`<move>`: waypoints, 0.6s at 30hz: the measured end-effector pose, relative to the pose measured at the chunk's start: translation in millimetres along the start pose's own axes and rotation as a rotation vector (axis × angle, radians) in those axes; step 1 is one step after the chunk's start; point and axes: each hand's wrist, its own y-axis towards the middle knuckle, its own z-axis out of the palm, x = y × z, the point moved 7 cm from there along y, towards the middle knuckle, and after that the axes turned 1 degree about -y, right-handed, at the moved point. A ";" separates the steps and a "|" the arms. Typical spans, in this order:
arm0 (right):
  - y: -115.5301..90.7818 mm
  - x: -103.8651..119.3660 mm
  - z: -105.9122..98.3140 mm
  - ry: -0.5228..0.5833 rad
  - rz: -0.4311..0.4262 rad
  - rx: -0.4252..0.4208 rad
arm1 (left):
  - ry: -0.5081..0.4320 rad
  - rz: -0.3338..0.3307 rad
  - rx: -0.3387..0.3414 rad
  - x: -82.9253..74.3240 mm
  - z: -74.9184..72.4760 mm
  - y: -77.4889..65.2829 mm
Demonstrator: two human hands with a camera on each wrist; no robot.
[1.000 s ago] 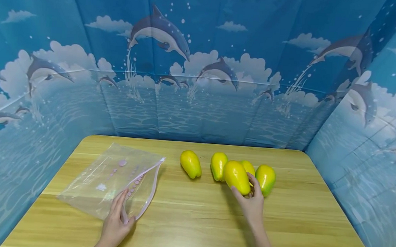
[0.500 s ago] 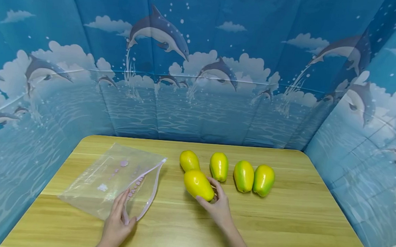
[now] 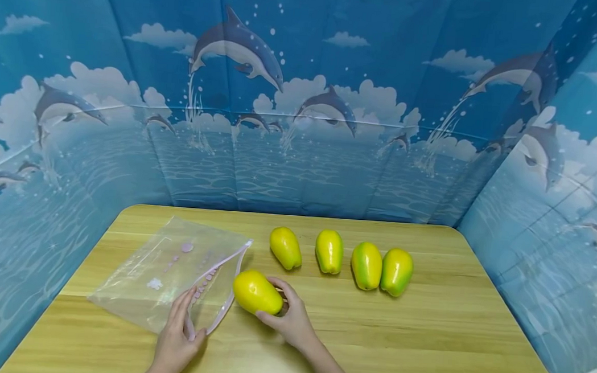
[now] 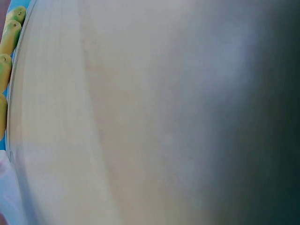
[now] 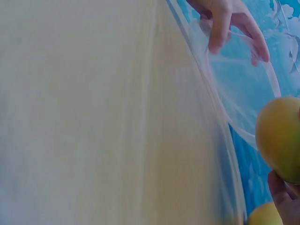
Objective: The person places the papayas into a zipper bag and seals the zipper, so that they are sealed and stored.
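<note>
A clear zip-top plastic bag (image 3: pixel 139 274) with a pale purple seal and printed marks lies flat at the left of the table. At its mouth my left hand (image 3: pixel 175 336) grips the near edge, fingers on one layer and thumb at the rim. My right hand (image 3: pixel 290 318) holds a yellow papaya (image 3: pixel 255 292) sideways, thumb and fingers round its near end. The fruit's far end is right at the bag's parted mouth. The right wrist view also shows the papaya (image 5: pixel 276 140) close by the gaping bag (image 5: pixel 243 89).
Several more yellow-green papayas stand in a loose row at the back: one (image 3: pixel 285 248) near the bag, another (image 3: pixel 329 252) mid-table, then two side by side (image 3: pixel 367 266). A dolphin-print curtain (image 3: pixel 299 169) hangs behind the wooden table (image 3: pixel 422 342).
The right hand has carried the papaya leftward from the row at the right to the bag's mouth. The left hand and the bag have stayed in place.
</note>
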 end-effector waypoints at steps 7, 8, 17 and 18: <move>6.3 1.7 23.0 -0.006 -0.034 0.063 | -0.004 -0.020 0.002 0.1 -0.2 0.1; 7.5 1.9 25.7 -0.006 -0.037 0.072 | -0.002 -0.018 0.003 -0.3 -0.2 0.2; 18.2 -7.0 45.9 -0.057 -0.096 0.096 | 0.016 0.049 0.008 -6.7 -1.5 0.4; 19.8 -11.9 48.5 -0.075 -0.102 0.094 | 0.014 0.056 0.008 -7.0 -1.4 0.4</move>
